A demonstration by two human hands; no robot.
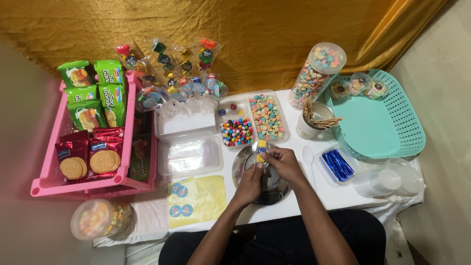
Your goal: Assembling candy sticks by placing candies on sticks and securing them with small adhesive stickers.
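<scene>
Both my hands meet over a round steel plate [240, 170] near the table's front edge. My left hand [250, 182] and my right hand [283, 162] pinch a small clear wrapped candy with a yellow and blue piece [261, 148] between their fingertips. Just beyond it lies a clear divided tray [282, 116] with several round coloured candies [236, 132] on one side and pastel ring candies [267, 117] on the other.
A pink crate [49, 169] of biscuit packs stands left. Wrapped lollipops [181, 73] lean at the back. A tall candy jar [314, 73], a cup of sticks [314, 120], a teal basket [407, 122], blue foil wrappers [336, 165], clear lids [189, 154] and a yellow sticker sheet [196, 198] surround the plate.
</scene>
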